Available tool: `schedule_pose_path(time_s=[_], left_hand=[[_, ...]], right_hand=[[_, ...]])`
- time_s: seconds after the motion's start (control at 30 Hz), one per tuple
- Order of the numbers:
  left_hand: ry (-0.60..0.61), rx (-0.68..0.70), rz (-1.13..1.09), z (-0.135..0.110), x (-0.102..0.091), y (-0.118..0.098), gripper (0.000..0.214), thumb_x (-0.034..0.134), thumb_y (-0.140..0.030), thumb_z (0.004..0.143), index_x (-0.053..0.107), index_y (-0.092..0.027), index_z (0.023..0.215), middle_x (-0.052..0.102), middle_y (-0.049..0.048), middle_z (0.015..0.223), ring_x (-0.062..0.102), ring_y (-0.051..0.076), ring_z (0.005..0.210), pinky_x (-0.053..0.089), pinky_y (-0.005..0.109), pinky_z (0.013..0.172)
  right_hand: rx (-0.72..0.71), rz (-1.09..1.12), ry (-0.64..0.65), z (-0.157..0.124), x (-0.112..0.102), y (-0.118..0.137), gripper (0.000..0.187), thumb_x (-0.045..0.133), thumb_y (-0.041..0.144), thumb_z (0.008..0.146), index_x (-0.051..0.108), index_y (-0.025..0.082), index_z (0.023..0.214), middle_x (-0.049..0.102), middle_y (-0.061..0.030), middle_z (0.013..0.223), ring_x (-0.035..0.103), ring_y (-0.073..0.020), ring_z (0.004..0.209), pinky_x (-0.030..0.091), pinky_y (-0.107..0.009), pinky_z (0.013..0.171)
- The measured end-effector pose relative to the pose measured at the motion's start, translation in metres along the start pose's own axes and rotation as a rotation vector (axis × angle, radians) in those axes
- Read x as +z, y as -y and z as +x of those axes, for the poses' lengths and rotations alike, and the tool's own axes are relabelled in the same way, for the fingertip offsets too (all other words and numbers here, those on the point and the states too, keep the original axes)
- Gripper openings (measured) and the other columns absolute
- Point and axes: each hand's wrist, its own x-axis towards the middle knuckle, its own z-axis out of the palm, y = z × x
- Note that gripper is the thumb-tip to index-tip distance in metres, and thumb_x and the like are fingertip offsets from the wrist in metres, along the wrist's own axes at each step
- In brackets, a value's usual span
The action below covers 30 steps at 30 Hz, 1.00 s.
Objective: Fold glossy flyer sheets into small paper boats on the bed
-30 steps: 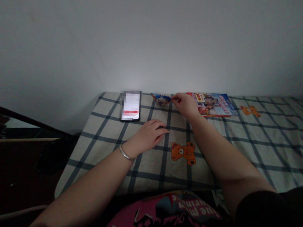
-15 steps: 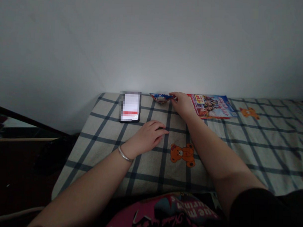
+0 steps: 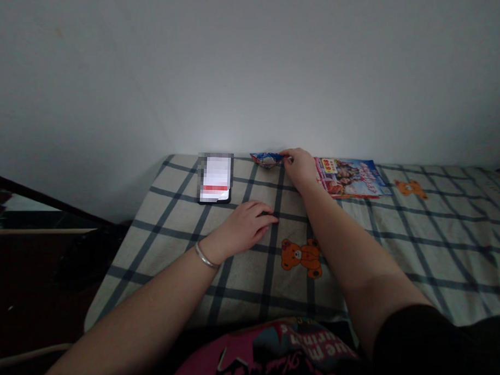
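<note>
My right hand [image 3: 300, 167] reaches to the far edge of the checked cloth [image 3: 395, 242] and pinches the right corner of a small folded paper piece [image 3: 266, 159], blue, white and red, which lies by the wall. My left hand [image 3: 244, 226] rests palm down on the cloth nearer to me, fingers loosely curled and holding nothing. A silver bangle [image 3: 205, 256] circles the left wrist.
A lit phone [image 3: 215, 178] lies on the cloth left of the folded paper. A colourful magazine [image 3: 351, 177] lies just right of my right hand. The cloth carries orange bear prints [image 3: 301, 256]. A plain wall rises behind; a dark floor drops off at the left.
My right hand has pushed the folded paper piece a little farther towards the wall. The left hand has stayed in place.
</note>
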Motion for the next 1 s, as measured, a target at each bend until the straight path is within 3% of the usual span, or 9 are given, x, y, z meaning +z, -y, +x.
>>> schedule_pose_path(time_s=[0.13, 0.23, 0.37, 0.5, 0.6, 0.83, 1.0], left_hand=[[0.008, -0.010, -0.002, -0.001, -0.001, -0.001, 0.028, 0.055, -0.015, 0.093, 0.064, -0.022, 0.119, 0.060, 0.0072, 0.119, 0.054, 0.023, 0.115, 0.048, 0.043, 0.098], [0.008, -0.006, 0.002, -0.002, -0.001, -0.002, 0.029, 0.056, -0.015, 0.093, 0.063, -0.022, 0.120, 0.060, 0.0072, 0.121, 0.054, 0.022, 0.116, 0.046, 0.043, 0.101], [0.010, -0.001, 0.000, -0.003, -0.001, -0.001, 0.028, 0.056, -0.016, 0.093, 0.064, -0.021, 0.120, 0.060, 0.0076, 0.121, 0.053, 0.022, 0.116, 0.046, 0.042, 0.101], [0.003, -0.002, -0.011, -0.002, -0.001, -0.001, 0.027, 0.056, -0.016, 0.093, 0.064, -0.022, 0.118, 0.060, 0.0073, 0.119, 0.055, 0.022, 0.114, 0.048, 0.043, 0.100], [0.003, -0.004, -0.019, -0.002, -0.001, -0.001, 0.028, 0.056, -0.016, 0.093, 0.063, -0.023, 0.119, 0.060, 0.0070, 0.120, 0.055, 0.022, 0.114, 0.048, 0.045, 0.099], [0.020, 0.003, -0.015, -0.003, 0.001, 0.001, 0.028, 0.055, -0.017, 0.094, 0.062, -0.022, 0.120, 0.059, 0.0076, 0.121, 0.054, 0.022, 0.116, 0.047, 0.044, 0.101], [0.027, 0.002, -0.014, -0.003, 0.000, 0.001, 0.028, 0.056, -0.017, 0.094, 0.062, -0.021, 0.120, 0.059, 0.0081, 0.122, 0.053, 0.023, 0.117, 0.047, 0.044, 0.101]], right_hand=[[-0.040, -0.005, -0.043, -0.018, -0.013, 0.006, 0.042, 0.056, 0.016, 0.083, 0.066, 0.020, 0.123, 0.065, -0.0127, 0.120, 0.060, -0.0293, 0.108, 0.047, -0.044, 0.096], [-0.096, -0.020, -0.024, -0.041, -0.027, 0.005, 0.034, 0.062, 0.023, 0.082, 0.070, 0.020, 0.114, 0.065, -0.0127, 0.115, 0.058, -0.0309, 0.110, 0.045, -0.046, 0.099], [-0.114, -0.089, 0.012, -0.073, -0.045, -0.014, 0.030, 0.065, 0.029, 0.081, 0.072, 0.021, 0.108, 0.064, -0.0125, 0.115, 0.056, -0.0333, 0.112, 0.043, -0.052, 0.100], [-0.102, -0.215, 0.026, -0.095, -0.054, -0.039, 0.044, 0.070, 0.036, 0.077, 0.068, 0.018, 0.118, 0.060, -0.0169, 0.127, 0.053, -0.0378, 0.118, 0.041, -0.057, 0.101], [-0.097, -0.195, 0.083, -0.102, -0.054, -0.052, 0.052, 0.070, 0.041, 0.078, 0.063, 0.019, 0.124, 0.061, -0.0165, 0.127, 0.055, -0.0364, 0.116, 0.044, -0.056, 0.098], [-0.137, -0.149, 0.132, -0.101, -0.060, -0.066, 0.042, 0.067, 0.032, 0.082, 0.066, 0.014, 0.120, 0.066, -0.0175, 0.123, 0.060, -0.0351, 0.114, 0.047, -0.054, 0.099], [-0.182, -0.078, 0.159, -0.099, -0.069, -0.083, 0.028, 0.062, 0.025, 0.083, 0.071, 0.019, 0.109, 0.071, -0.0118, 0.115, 0.064, -0.0308, 0.110, 0.047, -0.052, 0.101]])
